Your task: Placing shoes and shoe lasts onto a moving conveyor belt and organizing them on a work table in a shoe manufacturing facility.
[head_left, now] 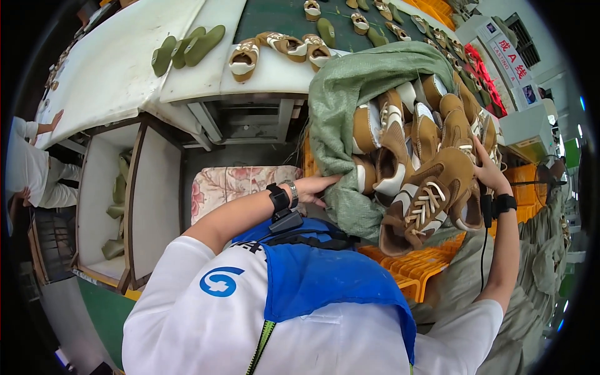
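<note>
A green woven sack (340, 94) stands in front of me, its mouth rolled back around a heap of brown and white lace-up sneakers (428, 203). At the sack's left side, my left hand (315, 187) lies against the cloth with its fingers stretched out and the thumb apart. My right hand (490, 169) is at the right edge of the heap, its fingers closed around a brown sneaker (459, 128); its fingertips are partly hidden. Several sneakers spill over the sack's near rim.
Green shoe lasts (203, 47) and more sneakers (244, 59) stand on the white table (269, 81) and a dark green belt (275, 19). A box (159, 206) holding lasts is at left. Nearby are a floral cushion (234, 178), an orange crate (412, 269) and another person (44, 165).
</note>
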`<action>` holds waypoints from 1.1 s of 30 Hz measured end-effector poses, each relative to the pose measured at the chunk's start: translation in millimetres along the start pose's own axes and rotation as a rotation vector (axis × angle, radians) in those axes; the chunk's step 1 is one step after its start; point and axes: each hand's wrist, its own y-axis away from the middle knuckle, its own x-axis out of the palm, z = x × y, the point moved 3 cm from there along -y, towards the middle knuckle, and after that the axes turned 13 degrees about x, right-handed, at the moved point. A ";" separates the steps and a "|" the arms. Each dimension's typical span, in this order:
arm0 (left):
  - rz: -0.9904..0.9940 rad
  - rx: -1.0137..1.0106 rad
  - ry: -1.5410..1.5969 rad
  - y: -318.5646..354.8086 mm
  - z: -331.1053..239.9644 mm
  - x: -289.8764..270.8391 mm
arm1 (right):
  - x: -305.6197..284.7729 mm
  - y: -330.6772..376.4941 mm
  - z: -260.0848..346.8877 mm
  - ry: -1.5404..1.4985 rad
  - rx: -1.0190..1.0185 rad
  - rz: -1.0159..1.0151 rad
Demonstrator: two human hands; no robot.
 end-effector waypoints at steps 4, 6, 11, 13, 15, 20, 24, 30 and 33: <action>-0.242 0.190 -0.164 55.7 -30.7 19.1 | -8.5 14.3 -4.0 0.141 -0.023 -0.129; -0.607 0.915 -0.605 63.6 -42.5 -12.9 | -10.7 24.7 5.0 0.138 0.015 -0.176; 0.007 1.468 -1.242 99.1 -122.3 133.6 | -3.5 39.6 2.4 0.010 0.148 -0.167; 0.311 1.280 -1.365 60.5 -118.5 152.6 | -4.4 33.6 11.2 0.074 0.073 -0.173; 0.306 1.402 -1.316 44.7 -114.4 156.7 | -3.8 33.7 12.3 0.066 0.083 -0.158; -0.054 1.154 -0.915 35.7 -161.5 165.1 | -8.6 52.7 1.1 -0.016 0.074 -0.167; -0.185 1.174 -0.760 -4.7 -252.5 175.9 | -15.1 48.7 -6.5 0.011 0.067 -0.158; -0.482 0.660 -1.330 -95.6 -258.7 131.8 | -17.3 39.8 0.3 0.066 0.070 -0.126; -0.463 0.837 -1.093 -99.8 -258.1 121.1 | -19.8 42.6 13.4 0.117 0.103 -0.111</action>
